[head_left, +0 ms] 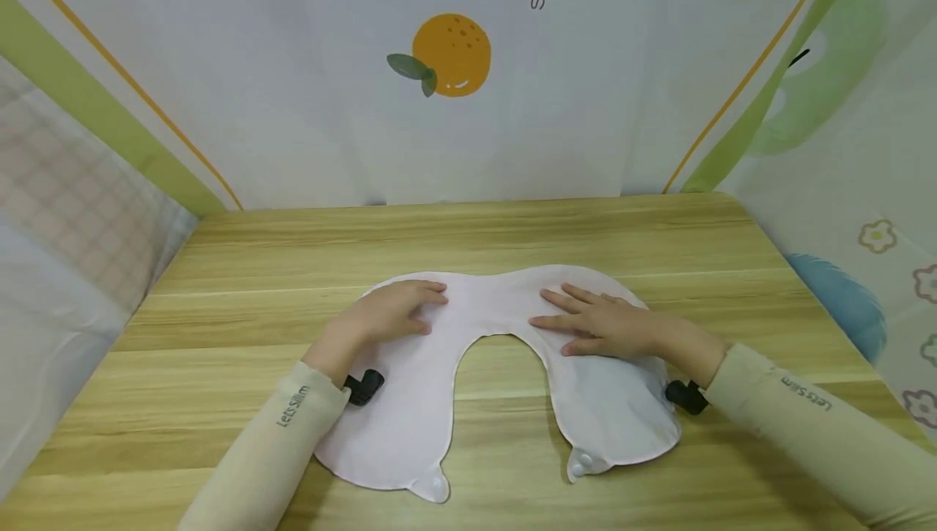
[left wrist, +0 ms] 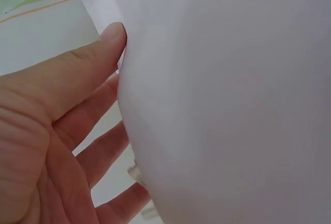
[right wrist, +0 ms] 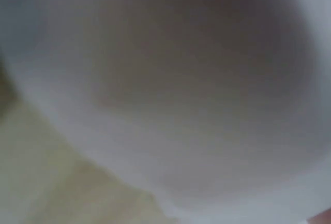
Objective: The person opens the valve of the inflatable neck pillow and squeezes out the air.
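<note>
A pale, pinkish-white U-shaped neck pillow (head_left: 420, 401) lies on the wooden table with its opening toward me. Each of its two ends carries a small snap tab (head_left: 432, 485). My left hand (head_left: 395, 309) rests on the upper left of the curve, fingers loosely extended. On the upper right, my right hand (head_left: 603, 324) lies with its fingers spread over the fabric. In the left wrist view the pillow's pale surface (left wrist: 222, 105) bulges up close, hiding the fingertips beside the thumb (left wrist: 77, 71). Blurred pale fabric (right wrist: 196, 146) fills most of the right wrist view.
The wooden table (head_left: 241, 271) extends around the pillow on all sides. Behind it hangs a white curtain (head_left: 307, 108) printed with oranges. Patterned cloth also hangs at the left and right. Small black wrist devices (head_left: 366, 387) sit at both sleeve cuffs.
</note>
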`<state>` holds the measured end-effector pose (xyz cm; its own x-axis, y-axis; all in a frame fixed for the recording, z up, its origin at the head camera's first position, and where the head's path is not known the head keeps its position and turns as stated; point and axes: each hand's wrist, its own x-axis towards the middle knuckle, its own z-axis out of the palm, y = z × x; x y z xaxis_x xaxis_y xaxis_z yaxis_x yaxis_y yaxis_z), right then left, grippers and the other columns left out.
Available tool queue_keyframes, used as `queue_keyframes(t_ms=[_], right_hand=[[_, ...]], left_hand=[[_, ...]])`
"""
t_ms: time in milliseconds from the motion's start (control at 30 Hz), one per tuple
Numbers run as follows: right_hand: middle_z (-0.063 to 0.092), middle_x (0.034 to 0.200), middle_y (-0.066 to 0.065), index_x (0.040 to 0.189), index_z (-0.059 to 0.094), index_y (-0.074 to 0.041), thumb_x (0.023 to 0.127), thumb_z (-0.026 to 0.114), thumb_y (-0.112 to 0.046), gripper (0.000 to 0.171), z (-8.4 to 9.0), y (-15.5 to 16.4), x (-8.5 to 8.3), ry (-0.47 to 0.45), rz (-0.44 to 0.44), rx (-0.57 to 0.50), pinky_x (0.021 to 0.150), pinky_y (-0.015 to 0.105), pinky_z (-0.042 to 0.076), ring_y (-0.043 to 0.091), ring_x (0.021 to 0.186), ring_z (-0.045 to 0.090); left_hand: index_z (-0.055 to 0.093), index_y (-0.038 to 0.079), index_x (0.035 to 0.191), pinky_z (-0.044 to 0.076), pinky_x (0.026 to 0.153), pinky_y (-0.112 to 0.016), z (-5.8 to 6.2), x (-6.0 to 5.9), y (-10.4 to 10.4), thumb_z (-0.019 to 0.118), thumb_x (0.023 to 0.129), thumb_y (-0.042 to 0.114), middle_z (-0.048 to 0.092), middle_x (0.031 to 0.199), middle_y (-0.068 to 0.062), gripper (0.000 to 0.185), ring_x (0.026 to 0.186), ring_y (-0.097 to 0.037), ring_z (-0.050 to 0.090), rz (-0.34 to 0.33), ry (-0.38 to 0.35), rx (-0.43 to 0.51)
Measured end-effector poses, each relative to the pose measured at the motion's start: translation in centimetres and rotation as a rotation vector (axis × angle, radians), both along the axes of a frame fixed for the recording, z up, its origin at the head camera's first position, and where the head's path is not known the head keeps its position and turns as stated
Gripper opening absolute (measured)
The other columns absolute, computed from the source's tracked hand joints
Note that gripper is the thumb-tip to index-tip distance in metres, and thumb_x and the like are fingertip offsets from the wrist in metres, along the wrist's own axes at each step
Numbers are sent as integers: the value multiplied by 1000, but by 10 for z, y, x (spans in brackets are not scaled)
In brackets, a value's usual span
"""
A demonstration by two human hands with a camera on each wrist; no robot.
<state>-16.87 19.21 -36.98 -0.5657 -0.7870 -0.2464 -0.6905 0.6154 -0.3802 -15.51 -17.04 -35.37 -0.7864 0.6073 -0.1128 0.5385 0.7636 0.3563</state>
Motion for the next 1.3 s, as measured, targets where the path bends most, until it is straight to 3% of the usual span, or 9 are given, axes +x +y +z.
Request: queue_keyframes(t_ms=[400, 900, 1167, 1300], right_hand=[[7, 169, 6, 156, 29, -37, 102, 45, -50, 57, -1, 1, 1, -39, -42, 25, 109, 81, 8, 44, 154, -2], [3, 169, 9, 157, 28, -33, 104, 44, -47, 58, 5, 0, 6, -80, -58, 47, 109, 82, 5, 45, 153, -6], [7, 169, 9, 157, 30, -33, 103, 46, -47, 58, 7, 0, 7, -59, -58, 38, 108, 82, 9, 46, 153, -1], [14, 167, 13, 156, 33, -31, 102, 47, -46, 57, 8, 1, 6, -4, -26, 44, 108, 82, 15, 49, 151, 7]], left_hand=[[62, 0, 131, 33, 118, -53, 1, 6, -17, 71, 89, 6, 52, 148, -17, 44, 142, -41, 41, 73, -31, 38], [63, -1, 131, 38, 114, -54, 4, 14, -37, 67, 90, 3, 52, 147, -17, 40, 138, -40, 46, 147, -49, 49], [62, 0, 132, 38, 114, -55, 5, 16, -45, 70, 89, 4, 52, 147, -17, 44, 137, -40, 48, 165, -53, 34], [63, 0, 131, 40, 112, -55, 8, 17, -46, 70, 89, 6, 53, 146, -18, 43, 134, -40, 50, 167, -43, 12]])
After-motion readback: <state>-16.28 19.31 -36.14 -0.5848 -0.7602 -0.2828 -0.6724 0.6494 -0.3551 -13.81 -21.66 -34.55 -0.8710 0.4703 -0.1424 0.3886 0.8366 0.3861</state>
